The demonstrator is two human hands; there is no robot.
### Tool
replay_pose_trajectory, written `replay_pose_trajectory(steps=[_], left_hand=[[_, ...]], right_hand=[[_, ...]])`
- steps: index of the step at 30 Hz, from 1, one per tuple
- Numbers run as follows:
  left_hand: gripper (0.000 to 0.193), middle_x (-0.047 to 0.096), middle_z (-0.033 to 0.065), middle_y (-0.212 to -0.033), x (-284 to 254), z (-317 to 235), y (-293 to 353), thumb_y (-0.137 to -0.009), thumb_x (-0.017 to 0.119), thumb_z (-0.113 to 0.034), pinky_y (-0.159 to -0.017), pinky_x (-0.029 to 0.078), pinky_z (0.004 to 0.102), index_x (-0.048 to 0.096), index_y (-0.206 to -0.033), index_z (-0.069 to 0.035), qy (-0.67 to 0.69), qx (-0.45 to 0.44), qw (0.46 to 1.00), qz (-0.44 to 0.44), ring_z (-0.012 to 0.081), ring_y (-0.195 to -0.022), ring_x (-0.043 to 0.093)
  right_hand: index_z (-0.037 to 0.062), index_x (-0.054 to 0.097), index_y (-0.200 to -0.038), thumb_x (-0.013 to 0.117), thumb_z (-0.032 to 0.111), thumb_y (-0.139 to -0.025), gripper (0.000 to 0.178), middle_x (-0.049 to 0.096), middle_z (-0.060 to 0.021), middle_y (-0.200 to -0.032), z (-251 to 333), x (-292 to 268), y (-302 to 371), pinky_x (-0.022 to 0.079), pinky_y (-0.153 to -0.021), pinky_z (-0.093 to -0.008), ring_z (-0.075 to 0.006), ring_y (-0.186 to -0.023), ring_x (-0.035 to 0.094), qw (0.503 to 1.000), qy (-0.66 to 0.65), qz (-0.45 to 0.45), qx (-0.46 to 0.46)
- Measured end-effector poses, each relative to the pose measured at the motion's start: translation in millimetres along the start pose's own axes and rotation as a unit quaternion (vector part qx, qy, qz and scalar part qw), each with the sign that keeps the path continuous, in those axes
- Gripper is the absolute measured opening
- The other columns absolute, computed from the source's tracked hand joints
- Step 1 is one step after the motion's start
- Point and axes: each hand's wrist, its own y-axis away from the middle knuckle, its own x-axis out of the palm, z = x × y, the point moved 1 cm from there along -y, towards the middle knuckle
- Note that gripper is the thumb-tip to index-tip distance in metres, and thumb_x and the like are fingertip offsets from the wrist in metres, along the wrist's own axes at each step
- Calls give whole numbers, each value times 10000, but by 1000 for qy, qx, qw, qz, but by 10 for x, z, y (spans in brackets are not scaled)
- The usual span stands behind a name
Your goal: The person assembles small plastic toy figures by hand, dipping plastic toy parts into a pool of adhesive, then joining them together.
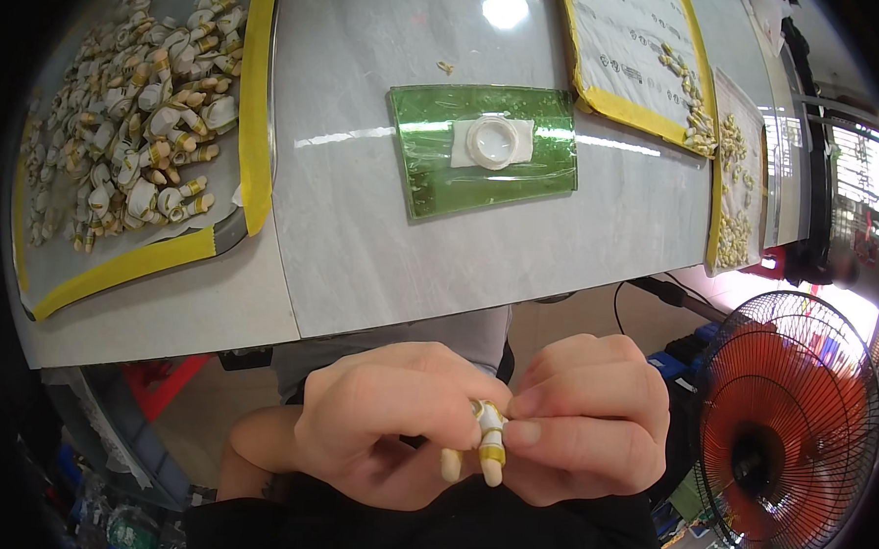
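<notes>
The table (362, 242) is a pale grey, glossy slab with faint marbling, its near edge curving across the middle of the view. At 12 o'clock a green shiny mat (434, 181) lies flat, bearing a white square pad (462, 148) with a white ring (491, 141) on it. At 10 o'clock sits a yellow-edged tray (256, 100) heaped with small white-and-tan parts (147, 115). At 2 o'clock lie 2 more yellow-edged sheets (616, 47), with smaller parts (701, 124) piled along them.
</notes>
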Motion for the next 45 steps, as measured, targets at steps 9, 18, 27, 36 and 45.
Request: replay_pose_trajectory(steps=[9, 18, 27, 36, 45], left_hand=[[165, 625, 173, -830, 7, 3, 33, -830, 588, -4, -565, 485, 231, 484, -958, 2, 38, -27, 999, -4, 159, -645, 592], [225, 627, 167, -820, -8, -6, 0, -804, 619, 11, -556, 482, 228, 454, -956, -9, 18, -17, 1000, 9, 156, -661, 598], [235, 621, 171, -839, -25, -23, -2, -809, 622, 12, -589, 493, 230, 443, -961, 5, 27, -38, 999, 4, 153, -692, 609], [343, 635, 174, -879, -70, -55, -48, -792, 693, -57, -664, 530, 257, 447, -1010, 40, -4, -63, 998, -12, 170, -786, 661], [304, 657, 136, -822, -110, -50, -104, -707, 748, 8, -603, 515, 236, 602, -971, 47, -84, -19, 996, 24, 191, -702, 659]], right_hand=[[-40, 658, -803, 724, -47, -588, 225, 605, -132, -782, 17, -24, -3, 482, -515, -251, -198, -604, 571, 1000, 0, 17, 9], [-44, 659, -816, 722, -37, -610, 216, 602, -134, -792, 16, -24, -4, 472, -503, -252, -197, -611, 569, 999, 15, 27, -12], [-27, 660, -836, 719, -41, -609, 235, 597, -125, -789, 24, -26, 2, 463, -504, -250, -194, -609, 564, 999, 24, 23, 16], [28, 646, -990, 712, -65, -607, 400, 564, -89, -861, -75, -72, 51, 452, -573, -253, -184, -699, 564, 989, -37, 65, 127], [17, 656, -959, 696, -98, -603, 376, 593, -125, -899, -151, 9, 152, 491, -601, -268, -213, -725, 600, 997, -57, 3, 53]])
